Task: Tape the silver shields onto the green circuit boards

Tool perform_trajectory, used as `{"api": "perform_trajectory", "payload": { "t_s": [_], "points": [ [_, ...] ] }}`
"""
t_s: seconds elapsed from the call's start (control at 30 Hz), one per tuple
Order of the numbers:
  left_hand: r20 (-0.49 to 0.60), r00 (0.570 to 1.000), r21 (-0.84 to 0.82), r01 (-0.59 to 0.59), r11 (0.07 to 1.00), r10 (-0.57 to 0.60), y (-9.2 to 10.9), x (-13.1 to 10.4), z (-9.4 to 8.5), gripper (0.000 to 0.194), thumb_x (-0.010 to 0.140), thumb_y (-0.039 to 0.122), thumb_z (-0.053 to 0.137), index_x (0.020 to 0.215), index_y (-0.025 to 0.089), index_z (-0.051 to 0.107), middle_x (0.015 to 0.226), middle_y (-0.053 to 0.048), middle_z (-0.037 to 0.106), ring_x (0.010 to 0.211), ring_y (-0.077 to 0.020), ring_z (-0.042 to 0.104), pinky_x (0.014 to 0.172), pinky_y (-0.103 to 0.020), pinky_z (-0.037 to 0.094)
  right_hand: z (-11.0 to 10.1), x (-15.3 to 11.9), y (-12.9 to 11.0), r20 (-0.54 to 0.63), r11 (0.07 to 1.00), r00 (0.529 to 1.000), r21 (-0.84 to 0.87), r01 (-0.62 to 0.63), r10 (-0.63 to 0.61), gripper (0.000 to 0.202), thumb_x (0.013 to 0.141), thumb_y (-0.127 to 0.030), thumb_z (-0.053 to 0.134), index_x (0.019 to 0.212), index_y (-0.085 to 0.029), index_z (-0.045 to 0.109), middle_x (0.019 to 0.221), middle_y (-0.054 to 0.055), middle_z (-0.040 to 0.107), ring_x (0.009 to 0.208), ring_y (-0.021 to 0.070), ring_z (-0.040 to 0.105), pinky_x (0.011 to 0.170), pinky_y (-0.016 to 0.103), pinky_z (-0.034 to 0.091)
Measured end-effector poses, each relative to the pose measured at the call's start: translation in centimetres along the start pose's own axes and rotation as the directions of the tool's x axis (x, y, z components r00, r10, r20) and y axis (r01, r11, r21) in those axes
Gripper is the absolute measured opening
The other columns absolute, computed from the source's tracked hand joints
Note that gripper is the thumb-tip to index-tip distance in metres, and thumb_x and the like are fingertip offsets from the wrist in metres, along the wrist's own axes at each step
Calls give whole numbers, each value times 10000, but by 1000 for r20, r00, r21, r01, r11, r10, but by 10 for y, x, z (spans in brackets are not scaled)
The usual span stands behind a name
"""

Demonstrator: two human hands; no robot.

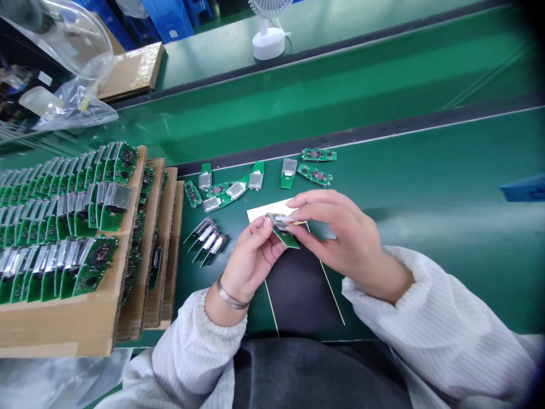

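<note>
My left hand (255, 250) grips a green circuit board (286, 237) with a silvery part at its upper end. Above the board, my right hand (336, 227) pinches a small whitish strip (283, 218) against that silvery part. Beneath both hands lies a black sheet (304, 289) with a pale top section. To the left of my left hand, several boards with silver parts (207, 241) stand in a tilted row. Beyond the hands, loose boards (237, 190) are scattered on the green table (426, 187).
Cardboard trays (51, 326) at the left hold rows of boards. A white fan (268, 42) and a flat cardboard box (134, 71) stand on the back shelf. A plastic bag (80, 108) lies at the upper left, and a blue object (525, 188) at the right.
</note>
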State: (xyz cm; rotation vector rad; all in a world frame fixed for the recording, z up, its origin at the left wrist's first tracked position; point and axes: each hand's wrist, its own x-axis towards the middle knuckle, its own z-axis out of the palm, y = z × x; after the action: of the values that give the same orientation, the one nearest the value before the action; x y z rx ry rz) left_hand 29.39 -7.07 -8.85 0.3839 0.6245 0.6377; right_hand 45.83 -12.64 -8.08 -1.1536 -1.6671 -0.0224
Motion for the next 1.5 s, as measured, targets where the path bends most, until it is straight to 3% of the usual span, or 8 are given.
{"api": "perform_trajectory", "payload": {
  "t_s": [0.3, 0.73, 0.9, 1.1, 1.3, 1.5],
  "points": [
    [-99, 995, 1, 1, 1000, 0, -4, -1, -2, 254, 705, 188, 914, 851, 138, 711, 798, 17, 723, 706, -79, 707, 660, -160, 623, 5, -7, 2, 20, 997, 999, -58, 51, -49, 250, 943, -39, 601, 1099, -229, 643, 1067, 63, 729, 958, 171, 720, 838, 291, 619],
    [-22, 1000, 42, 1, 999, 0, 0, 0, 0, 218, 738, 226, 897, 850, 141, 730, 825, -1, 745, 721, -85, 715, 664, -144, 617, 7, -3, -1, -33, 999, 999, 8, -32, 33, 287, 905, -30, 642, 1102, -238, 618, 1071, 67, 712, 969, 187, 725, 777, 293, 645],
    [-75, 997, 59, -2, 998, 6, 1, 0, 1, 230, 767, 231, 871, 915, 137, 723, 867, -7, 732, 728, -86, 703, 672, -154, 615, 5, 0, -1, -46, 993, 993, 67, -102, 105, 254, 906, -73, 654, 1080, -257, 632, 1087, 57, 729, 925, 193, 724, 740, 314, 641],
    [-82, 996, 95, -14, 995, 22, 0, 0, 1, 263, 735, 263, 902, 826, 148, 684, 799, 20, 690, 679, -64, 668, 654, -143, 599, 1, 0, 0, 28, 999, 999, 25, -42, 42, 264, 922, -83, 653, 1122, -254, 631, 1134, 72, 741, 1069, 220, 722, 883, 369, 639],
    [-117, 990, 195, -59, 979, 83, -1, -1, 1, 384, 675, 335, 945, 800, 154, 631, 752, 32, 674, 677, -73, 674, 668, -167, 604, 0, -1, -1, 22, 999, 999, -24, -31, 32, 268, 941, -88, 634, 1140, -268, 631, 1125, 55, 732, 1033, 201, 727, 867, 340, 642],
    [-168, 971, 316, -112, 942, 172, -3, -1, 3, 484, 599, 356, 981, 819, 153, 601, 725, 43, 665, 624, -84, 669, 619, -196, 607, -1, -2, 1, 110, 999, 993, -25, -32, 34, 343, 934, -33, 579, 1196, -254, 604, 1174, 77, 704, 1095, 202, 702, 876, 338, 636]
  ]
}}
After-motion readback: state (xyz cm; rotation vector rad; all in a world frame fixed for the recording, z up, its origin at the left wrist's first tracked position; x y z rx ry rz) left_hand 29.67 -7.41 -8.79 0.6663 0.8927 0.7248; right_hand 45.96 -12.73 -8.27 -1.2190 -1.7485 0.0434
